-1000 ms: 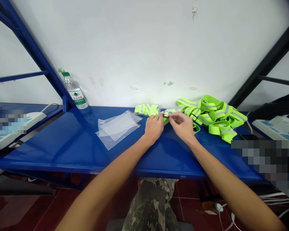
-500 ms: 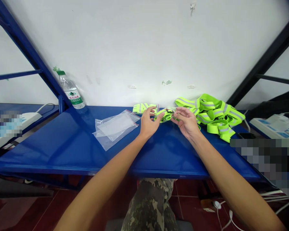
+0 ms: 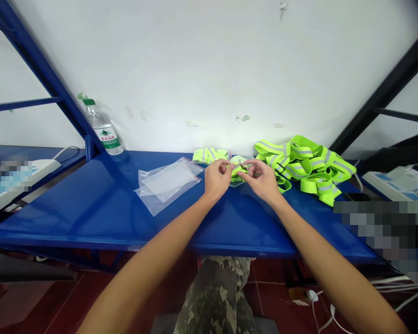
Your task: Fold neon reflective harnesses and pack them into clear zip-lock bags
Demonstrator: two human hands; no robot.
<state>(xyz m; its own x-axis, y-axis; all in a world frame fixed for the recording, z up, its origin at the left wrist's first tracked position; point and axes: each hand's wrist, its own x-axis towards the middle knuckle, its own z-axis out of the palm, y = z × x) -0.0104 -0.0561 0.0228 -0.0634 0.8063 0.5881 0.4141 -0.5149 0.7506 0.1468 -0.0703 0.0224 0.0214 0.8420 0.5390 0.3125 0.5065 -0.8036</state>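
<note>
The left hand and the right hand are pinching the yellow strap, whereas in the earlier frame their fingers were more spread.

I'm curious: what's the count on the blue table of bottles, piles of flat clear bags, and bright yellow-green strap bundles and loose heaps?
Bottle: 1
Pile of flat clear bags: 1
Yellow-green bundles: 2, one of them held between the left hand and the right hand
Loose yellow-green heap: 1
Total: 5
</note>
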